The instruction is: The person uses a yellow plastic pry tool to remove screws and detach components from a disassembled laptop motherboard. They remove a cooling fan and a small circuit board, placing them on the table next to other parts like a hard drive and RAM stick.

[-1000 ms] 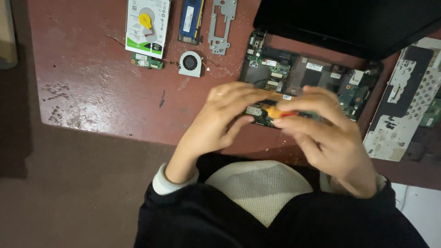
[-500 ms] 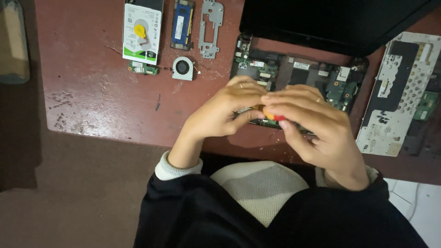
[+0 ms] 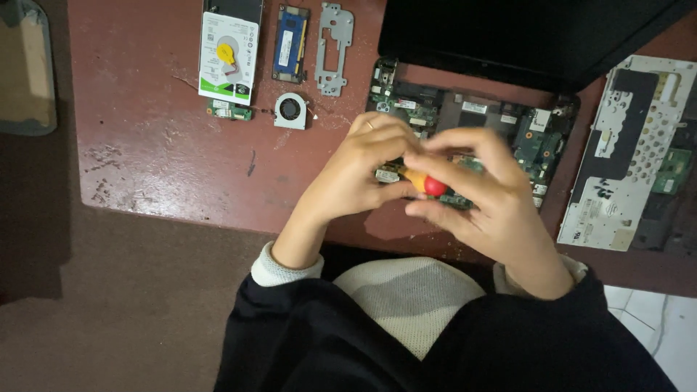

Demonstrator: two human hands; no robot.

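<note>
**A:** My left hand (image 3: 363, 170) is curled shut, steadying the yellow-and-red screwdriver (image 3: 427, 184). My right hand (image 3: 479, 192) pinches the handle's red end between thumb and fingers. The tool sits between both hands, right over the laptop motherboard (image 3: 501, 123) at the near edge of the table (image 3: 160, 160).

**B:** How should I work it from here?

**A:** I'd say keep the shaft upright and press straight down so the tip doesn't slip onto the board. Let the right fingers do the twisting while the left only guides. I can't see the tip; the hands hide it.

**B:** And room to move?

**A:** Tight on the right: the keyboard frame (image 3: 624, 152) lies just beside the board, and the black laptop lid (image 3: 508, 33) sits close behind. To the left the table is open, with the loose parts well apart up at the far side: hard drive (image 3: 229, 62), memory stick (image 3: 290, 43), metal bracket (image 3: 334, 47), small fan (image 3: 291, 110). The table edge runs just under my wrists, so anything dropped could roll into my lap.
</note>
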